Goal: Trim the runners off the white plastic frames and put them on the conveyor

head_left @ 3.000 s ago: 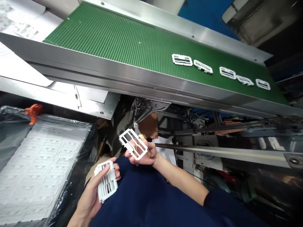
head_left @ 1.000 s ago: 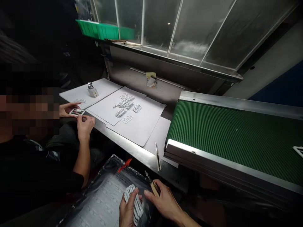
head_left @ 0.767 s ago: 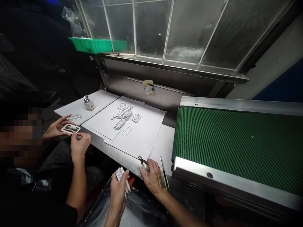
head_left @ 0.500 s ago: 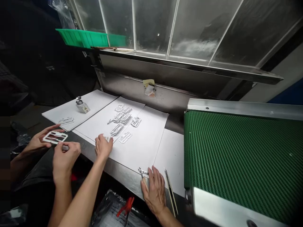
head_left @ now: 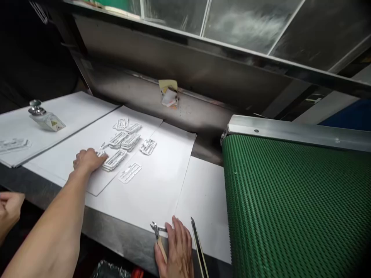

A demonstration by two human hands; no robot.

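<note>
My left hand [head_left: 87, 160] reaches over the white sheets with its fingers bent down and closed on a white plastic frame [head_left: 101, 153], mostly hidden behind the hand. Just right of it sits a stack of similar slotted frames [head_left: 115, 160], with more stacks [head_left: 131, 142] behind. A single flat frame [head_left: 130, 172] lies nearer to me. At the table's front edge, my right hand [head_left: 178, 251] is closed around the beige-handled nippers [head_left: 159, 236], their jaws pointing away from me. Tweezers [head_left: 198, 247] lie beside that hand on the right.
A green conveyor belt [head_left: 295, 200] fills the right side. At the left stand a metal-topped pump bottle [head_left: 48, 119] and loose white frames [head_left: 14, 144]. Another person's hand [head_left: 11, 208] shows at the left edge. A metal panel [head_left: 121, 73] rises behind the sheets.
The view has shifted down and to the right. My left hand has moved left and away from me past the front stack, carrying the frame. My right hand stays on the nippers.
</note>
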